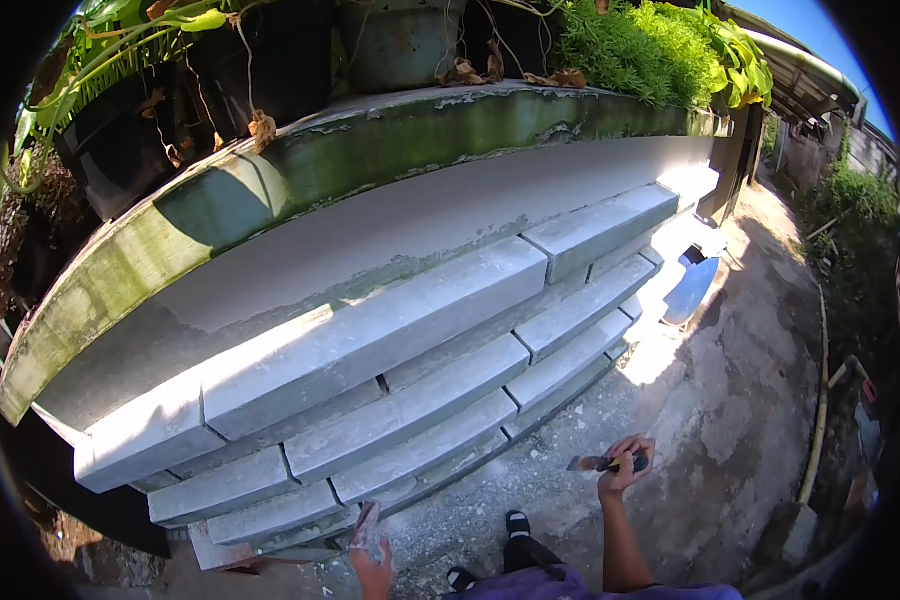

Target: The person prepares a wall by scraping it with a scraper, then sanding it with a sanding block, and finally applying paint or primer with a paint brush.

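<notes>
In the lower right, my right hand [622, 478] is wrapped round the dark handle of a putty knife [590, 463], whose short blade points left. My left hand [372, 568] is at the bottom, fingers raised and thumb apart, right by the lower edge of the block wall. Its fingers look dusty, and I see nothing held in them. In front of me, pale grey blocks [390, 335] form staggered rows that step out from the wall, with dark gaps between neighbouring blocks. Sunlight falls across the left blocks and the far right end.
Above the blocks runs a mossy concrete ledge [370, 165] bearing black plant pots [270, 75] and bushy green plants [635, 50]. A blue container [692, 290] stands at the far end. Rough concrete ground [730, 400] has pale debris along the blocks, and a bamboo pole [820, 400] lies right.
</notes>
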`<action>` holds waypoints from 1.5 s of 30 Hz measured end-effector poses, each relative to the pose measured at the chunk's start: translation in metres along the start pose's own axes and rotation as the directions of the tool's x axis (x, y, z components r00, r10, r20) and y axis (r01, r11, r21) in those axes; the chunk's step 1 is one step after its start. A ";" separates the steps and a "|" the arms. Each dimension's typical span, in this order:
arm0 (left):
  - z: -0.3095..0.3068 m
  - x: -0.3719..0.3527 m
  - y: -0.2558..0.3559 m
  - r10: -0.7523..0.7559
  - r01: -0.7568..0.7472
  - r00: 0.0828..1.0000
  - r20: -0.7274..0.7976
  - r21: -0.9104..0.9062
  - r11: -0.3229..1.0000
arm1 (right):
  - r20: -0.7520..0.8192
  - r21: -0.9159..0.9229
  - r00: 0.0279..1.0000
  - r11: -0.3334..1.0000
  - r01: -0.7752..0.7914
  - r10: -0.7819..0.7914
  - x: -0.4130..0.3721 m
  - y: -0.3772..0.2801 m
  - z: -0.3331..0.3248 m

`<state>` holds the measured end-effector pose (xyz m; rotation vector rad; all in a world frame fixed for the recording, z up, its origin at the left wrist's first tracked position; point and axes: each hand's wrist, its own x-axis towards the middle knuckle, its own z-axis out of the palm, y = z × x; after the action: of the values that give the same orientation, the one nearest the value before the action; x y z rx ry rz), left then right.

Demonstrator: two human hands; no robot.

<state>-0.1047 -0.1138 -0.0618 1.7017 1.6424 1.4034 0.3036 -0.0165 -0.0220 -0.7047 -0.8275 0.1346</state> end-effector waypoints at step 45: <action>0.297 -0.066 0.004 -0.430 0.320 0.885 0.177 0.439 0.840 | 0.467 0.468 0.860 0.769 -0.436 0.203 0.278 0.098 0.051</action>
<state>0.1583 -0.0708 -0.2091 1.5550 2.0565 0.6446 0.4723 0.1893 0.1154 -0.2452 -0.9772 0.8363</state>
